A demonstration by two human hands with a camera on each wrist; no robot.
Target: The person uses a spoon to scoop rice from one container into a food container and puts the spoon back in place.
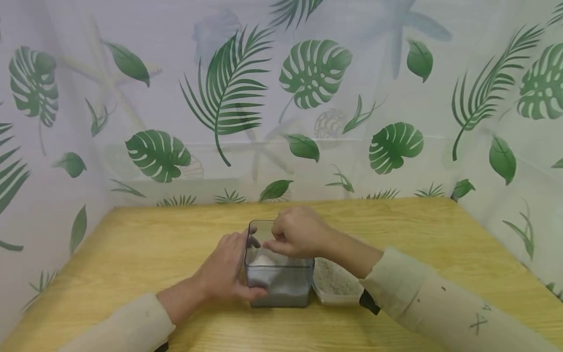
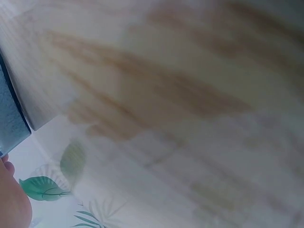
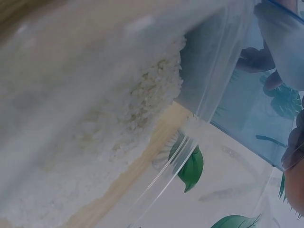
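We seem to be at a small staged recording corner rather than a lived-in room. A plain wooden table is hemmed in on three sides by a pale curtain printed with green tropical leaves, which hides whatever lies behind. On the tabletop we see only two clear plastic containers of grain.

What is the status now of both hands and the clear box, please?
Left hand holds the clear box by its side. Right hand, fingers pinched, over the box opening; what it pinches cannot be told. Shallow tray of grains touches the box's right side.
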